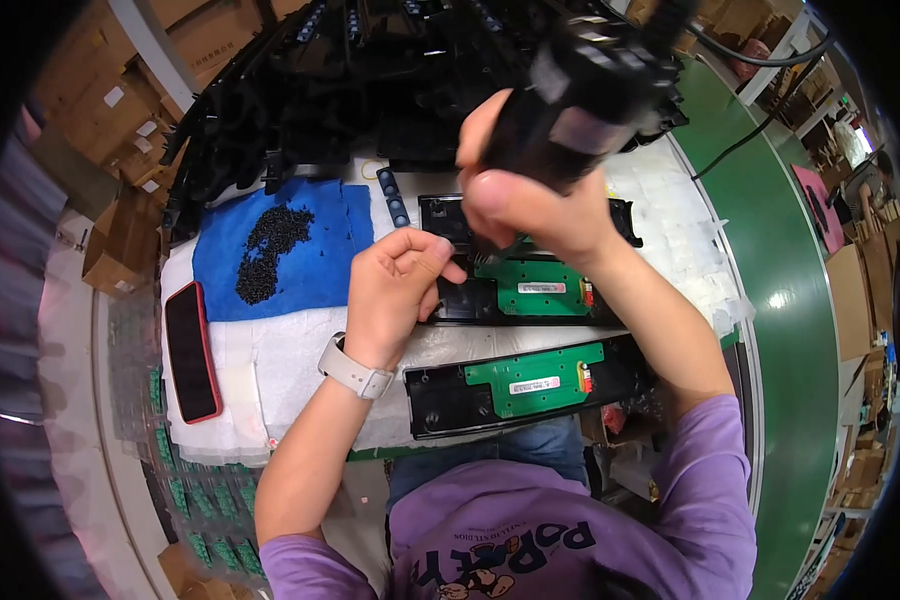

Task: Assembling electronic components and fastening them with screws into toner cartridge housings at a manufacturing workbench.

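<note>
My right hand [550,215] is wrapped round a black electric screwdriver [575,115], held with its tip down over a black plastic housing [470,300]. A green circuit board [520,272] with a white label lies in that housing. At the housing's left part, my left hand [395,285] has thumb and fingertips pinched together close to the screwdriver's tip; anything between them is too small to make out. Nearer to me lies a second black housing [433,405] with its own green board [500,402]. Another black housing [445,212] sits behind, partly hidden by my right hand.
A blue cloth [332,225] holds a heap of small black screws [275,240]. Left of it lies a red-edged phone [192,350]. A dark blue button strip [392,197] rests behind my left hand. Black plastic parts [340,120] pile up at the back; cardboard boxes [120,240] stand left.
</note>
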`<state>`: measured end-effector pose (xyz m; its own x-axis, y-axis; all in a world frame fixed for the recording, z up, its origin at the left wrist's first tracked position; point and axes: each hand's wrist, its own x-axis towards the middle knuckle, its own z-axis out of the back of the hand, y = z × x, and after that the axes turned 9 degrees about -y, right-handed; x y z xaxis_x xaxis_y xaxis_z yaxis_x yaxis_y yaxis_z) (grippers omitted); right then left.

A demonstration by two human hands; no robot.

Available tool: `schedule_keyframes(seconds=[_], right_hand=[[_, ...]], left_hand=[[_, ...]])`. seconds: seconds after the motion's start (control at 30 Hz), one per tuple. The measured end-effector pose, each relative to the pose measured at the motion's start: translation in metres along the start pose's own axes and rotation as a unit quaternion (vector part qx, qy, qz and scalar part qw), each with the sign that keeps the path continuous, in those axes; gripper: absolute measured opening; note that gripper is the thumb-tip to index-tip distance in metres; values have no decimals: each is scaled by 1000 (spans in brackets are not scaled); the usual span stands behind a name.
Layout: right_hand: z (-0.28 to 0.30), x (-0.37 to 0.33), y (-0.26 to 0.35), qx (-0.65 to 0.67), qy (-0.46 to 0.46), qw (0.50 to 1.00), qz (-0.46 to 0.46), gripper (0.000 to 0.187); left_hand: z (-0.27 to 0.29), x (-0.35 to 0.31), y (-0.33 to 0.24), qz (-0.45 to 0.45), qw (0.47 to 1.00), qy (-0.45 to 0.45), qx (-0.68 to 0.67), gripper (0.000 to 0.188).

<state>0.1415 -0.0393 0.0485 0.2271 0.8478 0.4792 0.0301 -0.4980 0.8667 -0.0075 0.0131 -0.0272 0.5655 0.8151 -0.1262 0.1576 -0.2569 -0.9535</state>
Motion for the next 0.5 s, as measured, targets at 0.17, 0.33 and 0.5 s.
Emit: schedule_keyframes(seconds=[0.17, 0.33, 0.5], right_hand=[[23, -3, 30, 193, 10, 976, 99, 37], [33, -15, 46, 278, -19, 955, 105, 36], [31, -24, 44, 275, -26, 956, 98, 35]], left_hand=[[-3, -8, -14, -51, 998, 1, 27, 15], [-11, -21, -20, -93, 990, 63, 85, 8], [-12, -22, -19, -89, 989, 87, 83, 9]])
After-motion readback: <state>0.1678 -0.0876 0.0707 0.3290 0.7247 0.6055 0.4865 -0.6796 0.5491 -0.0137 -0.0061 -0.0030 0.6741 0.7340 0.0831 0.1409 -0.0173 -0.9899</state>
